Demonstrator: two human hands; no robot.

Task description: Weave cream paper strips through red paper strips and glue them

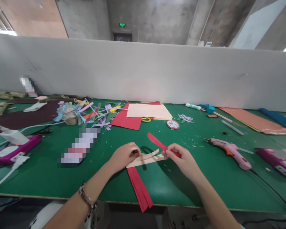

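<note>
My left hand [124,156] is closed in a pinch on the left end of some cream paper strips [146,159] that lie across the green table [47,171]. Pinching a red paper strip [157,143], my right hand [181,159] holds it where it crosses the right end of the cream strips; the red strip slants up and to the left. Below my hands, several red strips [139,187] hang down over the table's front edge.
A pink glue gun [231,152] with its cord lies to the right. Red and cream paper sheets [143,114], yellow-handled scissors [146,119] and paper scraps [85,113] lie behind. Purple devices sit at far left [11,151] and far right [276,160]. A white partition [143,73] backs the table.
</note>
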